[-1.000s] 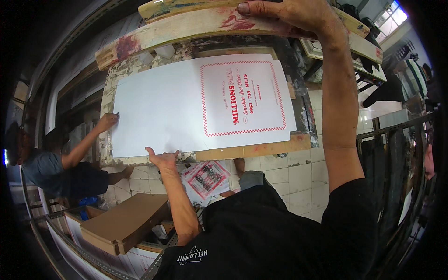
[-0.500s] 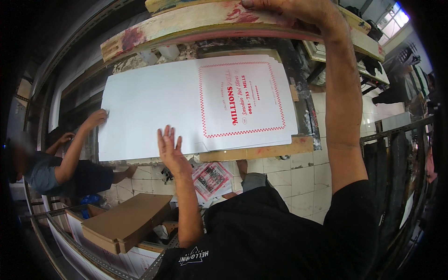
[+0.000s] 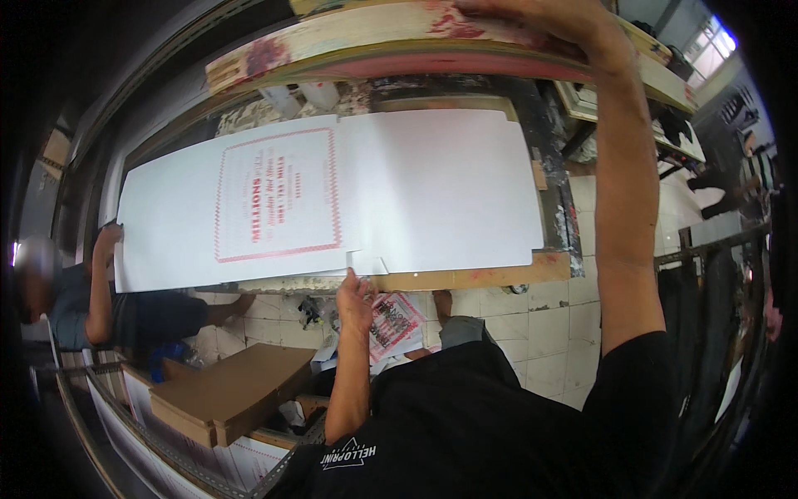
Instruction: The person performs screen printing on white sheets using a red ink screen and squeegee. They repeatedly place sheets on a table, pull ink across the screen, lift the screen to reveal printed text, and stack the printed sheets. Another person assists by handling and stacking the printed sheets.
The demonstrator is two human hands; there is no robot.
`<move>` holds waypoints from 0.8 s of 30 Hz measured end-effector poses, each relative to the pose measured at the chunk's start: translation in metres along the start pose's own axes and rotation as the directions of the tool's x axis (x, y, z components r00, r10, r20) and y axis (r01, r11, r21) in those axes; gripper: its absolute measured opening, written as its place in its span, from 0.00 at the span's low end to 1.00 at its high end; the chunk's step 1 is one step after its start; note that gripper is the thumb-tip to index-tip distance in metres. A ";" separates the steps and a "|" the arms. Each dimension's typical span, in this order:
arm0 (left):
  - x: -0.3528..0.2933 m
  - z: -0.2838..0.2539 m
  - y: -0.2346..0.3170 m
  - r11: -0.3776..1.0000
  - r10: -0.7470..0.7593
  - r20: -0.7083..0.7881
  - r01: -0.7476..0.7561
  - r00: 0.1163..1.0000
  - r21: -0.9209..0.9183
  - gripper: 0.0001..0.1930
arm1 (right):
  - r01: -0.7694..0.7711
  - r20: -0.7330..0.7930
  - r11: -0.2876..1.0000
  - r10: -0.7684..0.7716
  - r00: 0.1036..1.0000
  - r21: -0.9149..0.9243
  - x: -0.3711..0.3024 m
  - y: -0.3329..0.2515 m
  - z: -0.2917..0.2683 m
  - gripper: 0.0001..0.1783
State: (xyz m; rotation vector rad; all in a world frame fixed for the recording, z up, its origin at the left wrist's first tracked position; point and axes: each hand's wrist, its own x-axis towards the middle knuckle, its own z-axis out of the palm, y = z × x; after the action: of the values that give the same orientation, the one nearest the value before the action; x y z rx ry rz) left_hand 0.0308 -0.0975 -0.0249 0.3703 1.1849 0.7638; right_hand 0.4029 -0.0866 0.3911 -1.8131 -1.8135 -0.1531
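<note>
My right hand (image 3: 540, 21) grips the paint-stained wooden frame (image 3: 357, 46) of a printing screen, raised at the far side. Below it, a white die-cut cardboard sheet (image 3: 170, 195) with a red printed, checker-bordered panel lies toward the left of the work table. To its right is a blank white cardboard sheet (image 3: 449, 191) on the table. My left hand (image 3: 355, 303) is at the near edge where the sheets meet, fingers closed on a cardboard edge; which sheet it pinches is hard to tell. A co-worker's hand (image 3: 108, 241) holds the printed sheet's left end.
Brown cardboard blanks (image 3: 233, 387) lie on a metal rack at lower left. A red-printed paper (image 3: 395, 324) is on the tiled floor by my feet. A wooden strip (image 3: 499, 273) edges the table's near side. Another rack (image 3: 715, 249) stands right.
The printed sheet has slid left with the co-worker's hand, uncovering the blank sheet. My left hand has gone from spread and raised to closed at the near edge. My right hand stays on the frame.
</note>
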 end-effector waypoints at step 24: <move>0.231 -0.319 0.284 0.464 0.598 -0.339 0.031 0.726 0.885 0.43 | 0.060 -0.007 0.988 -0.062 0.998 -0.139 0.010 -0.013 0.002 0.30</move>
State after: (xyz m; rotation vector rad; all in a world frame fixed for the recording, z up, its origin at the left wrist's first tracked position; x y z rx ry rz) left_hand -0.3209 0.2233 -0.1189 1.2940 2.1811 0.5432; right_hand 0.3902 -0.0778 0.3976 -1.8468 -1.8930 -0.3196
